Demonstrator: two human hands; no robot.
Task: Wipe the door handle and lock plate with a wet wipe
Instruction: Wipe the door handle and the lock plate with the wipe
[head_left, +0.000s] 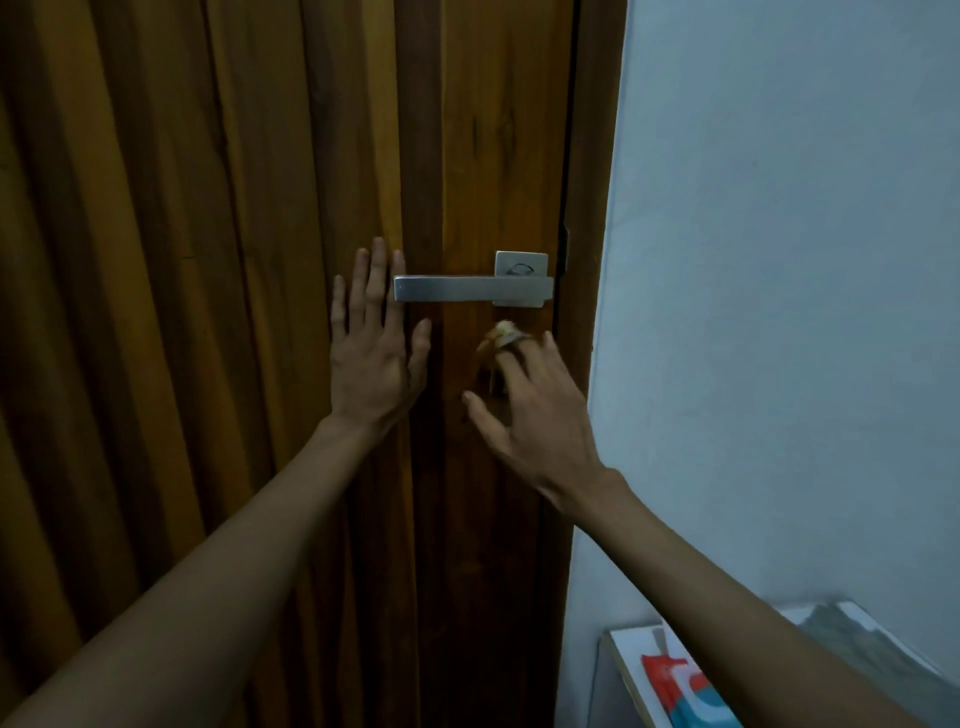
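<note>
Wipe pack (685, 691): nearest, on shelf (634, 675), bottom right.
Right hand (535, 410): fingers stretched, thumb spread, pressing wet wipe (501, 332) to door (493, 156) just below handle (467, 289), near the door's latch edge.
Left hand (371, 332): flat, empty, braced on door beside handle's free end.
Step, as judged: wiping beneath handle. Next move calls for carrying the wipe up over handle and square plate (521, 266).

You face a brown door of vertical wooden slats (208, 260), varnished, with a soft sheen and visible grain. The silver lever handle (457, 289) and the square plate (521, 264) behind it are brushed metal, satin and smooth. The pale wipe (505, 331) under your right hand (540, 415) looks soft and crumpled. The grey-blue wall (779, 260) is matt paint
</note>
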